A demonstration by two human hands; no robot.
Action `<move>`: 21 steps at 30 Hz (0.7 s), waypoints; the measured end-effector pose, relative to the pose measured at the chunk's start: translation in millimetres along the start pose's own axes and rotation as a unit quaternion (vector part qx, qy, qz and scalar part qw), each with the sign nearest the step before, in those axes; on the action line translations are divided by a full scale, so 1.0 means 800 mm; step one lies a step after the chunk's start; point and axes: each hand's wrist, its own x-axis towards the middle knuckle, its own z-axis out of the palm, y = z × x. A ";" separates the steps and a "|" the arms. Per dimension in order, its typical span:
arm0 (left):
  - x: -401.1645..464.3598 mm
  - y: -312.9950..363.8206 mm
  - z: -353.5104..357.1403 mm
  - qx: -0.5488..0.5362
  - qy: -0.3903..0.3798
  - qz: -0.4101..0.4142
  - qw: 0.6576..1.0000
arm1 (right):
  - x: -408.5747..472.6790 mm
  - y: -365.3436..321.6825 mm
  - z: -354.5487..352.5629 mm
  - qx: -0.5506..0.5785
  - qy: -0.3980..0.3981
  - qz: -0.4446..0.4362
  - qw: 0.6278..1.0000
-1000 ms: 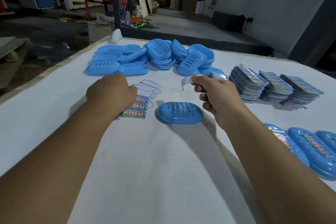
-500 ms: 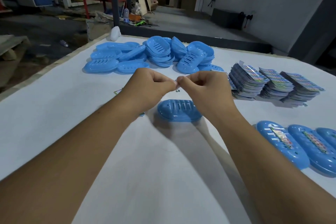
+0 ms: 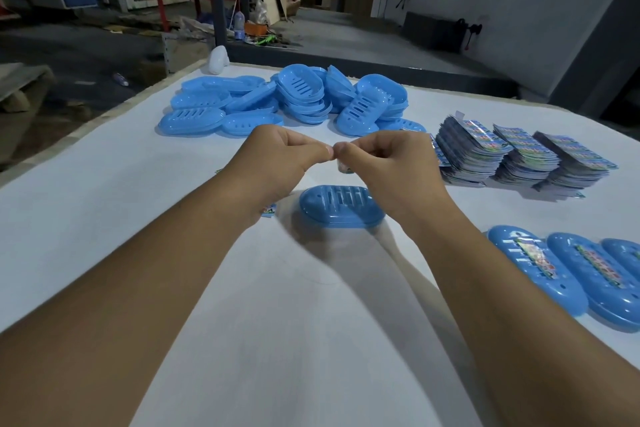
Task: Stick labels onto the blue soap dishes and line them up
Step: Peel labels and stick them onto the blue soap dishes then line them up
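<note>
Unchanged since half a second ago: left hand (image 3: pixel 277 159) and right hand (image 3: pixel 391 166) pinch a label (image 3: pixel 343 167) above center-frame dish (image 3: pixel 341 206).

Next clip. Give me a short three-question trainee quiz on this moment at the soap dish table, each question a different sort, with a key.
1. True or false: the lone soap dish under the hands already carries a label.
2. Multiple choice: where do the labelled dishes lie? A) far edge of the table B) the person's near right C) on the label stacks
3. Fill in: the left hand and right hand meet fingertip to fingertip, pinching a small ____ between them.

Key: 1 false, its slotted surface is bare. 2 B, side by side in a row; the unlabelled pile is at the far edge, the label stacks at far right. 3 label, mostly hidden by the fingers.
</note>
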 end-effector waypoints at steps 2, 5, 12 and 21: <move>0.003 -0.001 0.000 -0.020 0.002 -0.013 1.000 | 0.000 0.001 0.000 0.009 -0.009 -0.006 1.000; 0.006 -0.002 0.000 -0.032 0.005 -0.030 0.999 | -0.002 0.002 -0.002 0.018 -0.038 -0.025 0.999; 0.006 -0.006 -0.001 -0.029 0.060 -0.032 0.997 | 0.007 0.013 0.000 -0.065 0.016 0.012 0.998; 0.006 -0.004 0.000 -0.069 0.047 -0.055 0.995 | 0.011 0.015 -0.007 -0.006 -0.023 0.105 0.994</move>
